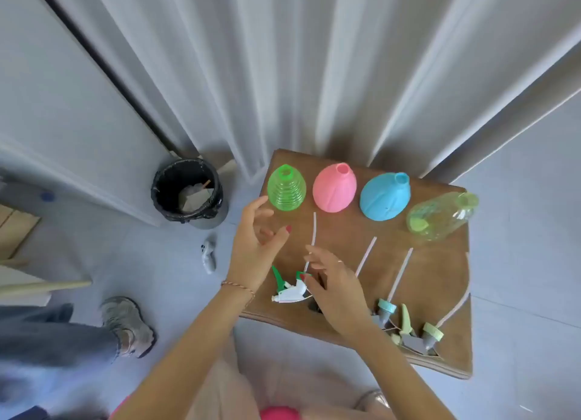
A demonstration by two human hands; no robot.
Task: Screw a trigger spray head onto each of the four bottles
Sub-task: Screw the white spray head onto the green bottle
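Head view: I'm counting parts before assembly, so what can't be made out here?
- Second spray head: mostly hidden behind the right hand.
- Whether the right hand already grips the white-green spray head: its fingers cover the contact.
- Two right spray heads: overlapping, blurred.

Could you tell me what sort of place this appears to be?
Probably an ordinary indoor room, not a workshop: pale pleated curtains behind, a black-lined waste bin on a grey tiled floor, and a small brown wooden table.

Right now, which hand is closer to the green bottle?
Left. The left hand hovers open just beside the green bottle; the right hand is lower, over the green-and-white spray head.
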